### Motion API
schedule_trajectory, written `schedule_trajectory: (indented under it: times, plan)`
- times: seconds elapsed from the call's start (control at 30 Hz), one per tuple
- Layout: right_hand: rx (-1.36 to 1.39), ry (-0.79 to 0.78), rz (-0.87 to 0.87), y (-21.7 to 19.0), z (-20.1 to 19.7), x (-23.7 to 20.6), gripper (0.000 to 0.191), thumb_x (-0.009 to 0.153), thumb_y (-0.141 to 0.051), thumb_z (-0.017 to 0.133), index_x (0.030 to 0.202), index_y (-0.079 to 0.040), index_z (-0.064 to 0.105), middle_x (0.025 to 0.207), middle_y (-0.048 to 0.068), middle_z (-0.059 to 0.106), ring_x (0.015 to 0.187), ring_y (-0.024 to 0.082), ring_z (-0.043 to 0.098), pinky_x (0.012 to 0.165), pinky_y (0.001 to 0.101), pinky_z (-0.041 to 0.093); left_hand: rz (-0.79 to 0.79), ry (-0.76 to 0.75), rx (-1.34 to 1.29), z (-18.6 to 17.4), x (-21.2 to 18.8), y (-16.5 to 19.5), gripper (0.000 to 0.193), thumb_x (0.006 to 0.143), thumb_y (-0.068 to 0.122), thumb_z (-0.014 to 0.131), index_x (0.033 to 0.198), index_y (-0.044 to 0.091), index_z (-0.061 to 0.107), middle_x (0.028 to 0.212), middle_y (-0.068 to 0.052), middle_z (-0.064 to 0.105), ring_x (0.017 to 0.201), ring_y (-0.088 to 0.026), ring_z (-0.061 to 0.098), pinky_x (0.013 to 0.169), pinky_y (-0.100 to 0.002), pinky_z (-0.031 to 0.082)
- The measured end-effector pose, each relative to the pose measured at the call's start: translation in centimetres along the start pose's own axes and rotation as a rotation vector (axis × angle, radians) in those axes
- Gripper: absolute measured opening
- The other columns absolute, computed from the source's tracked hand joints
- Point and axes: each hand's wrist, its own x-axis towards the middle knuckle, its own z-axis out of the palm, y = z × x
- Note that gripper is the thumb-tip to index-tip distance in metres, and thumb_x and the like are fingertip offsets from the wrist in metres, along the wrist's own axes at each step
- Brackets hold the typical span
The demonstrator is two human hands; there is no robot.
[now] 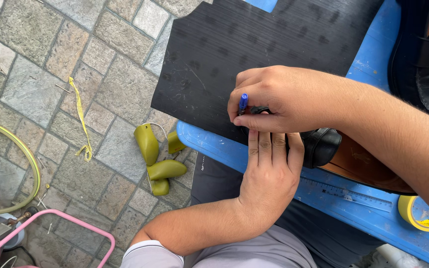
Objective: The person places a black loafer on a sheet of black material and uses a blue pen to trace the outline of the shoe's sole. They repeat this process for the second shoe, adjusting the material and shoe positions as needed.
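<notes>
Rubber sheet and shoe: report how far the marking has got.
Done: the black shoe sits at the edge of the ribbed rubber sheet, pressed down by the left hand. In hand: the right hand holds a blue pen by the shoe's toe. Left: no drawn line shows; the sheet looks uncut here.

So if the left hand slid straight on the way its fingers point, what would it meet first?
The left hand lies flat with its fingers pointing away from the body. Straight on, they would first meet the right hand holding the blue pen, which looks to be touching them already; beyond lies the black rubber sheet.
</notes>
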Motion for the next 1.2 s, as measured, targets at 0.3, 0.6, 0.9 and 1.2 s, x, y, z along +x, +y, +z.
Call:
schedule_trajectory:
  times: [0.3, 0.6, 0.9, 1.2]
  plan:
    - [0.018, 0.021, -0.042, 0.4, 0.1, 0.1, 0.016, 0.09, -0.023, 0.072, 0.094, -0.008, 0.074, 0.088, 0.006, 0.071, 0.068, 0.018, 0.072, 0.057, 0.0286, 0.061, -0.012, 0.011, -0.017, 0.0, 0.0, 0.1, 0.046, 0.096, 0.012, 0.063, 0.134, -0.012, 0.052, 0.126, -0.038, 0.061, 0.128, -0.048, 0.061, 0.118, -0.057, 0.044]
    - [0.004, 0.039, 0.027, 0.8, -0.1, 0.3, 0.014, 0.089, -0.023, 0.073, 0.094, -0.01, 0.075, 0.09, 0.006, 0.069, 0.069, 0.019, 0.072, 0.056, 0.0298, 0.06, -0.034, 0.039, -0.03, -0.4, 0.2, 0.1, 0.045, 0.098, 0.011, 0.06, 0.136, -0.011, 0.052, 0.136, -0.039, 0.057, 0.133, -0.05, 0.058, 0.117, -0.057, 0.044]
    - [-0.023, 0.071, 0.07, 0.8, -0.2, -0.1, 0.014, 0.088, -0.022, 0.073, 0.092, -0.009, 0.075, 0.09, 0.006, 0.07, 0.07, 0.018, 0.073, 0.055, 0.0288, 0.061, -0.018, 0.028, -0.046, -0.5, 0.2, -0.1, 0.046, 0.096, 0.01, 0.06, 0.136, -0.012, 0.052, 0.136, -0.041, 0.056, 0.134, -0.053, 0.056, 0.115, -0.057, 0.045]
    - [-0.083, 0.117, -0.112, 0.9, -0.3, -0.8, 0.011, 0.086, -0.019, 0.077, 0.09, -0.009, 0.076, 0.088, 0.006, 0.073, 0.077, 0.018, 0.074, 0.062, 0.0291, 0.061, -0.034, 0.01, -0.081, -0.2, 0.1, 0.0, 0.047, 0.097, 0.008, 0.061, 0.138, -0.013, 0.051, 0.131, -0.04, 0.058, 0.131, -0.051, 0.058, 0.116, -0.059, 0.045]
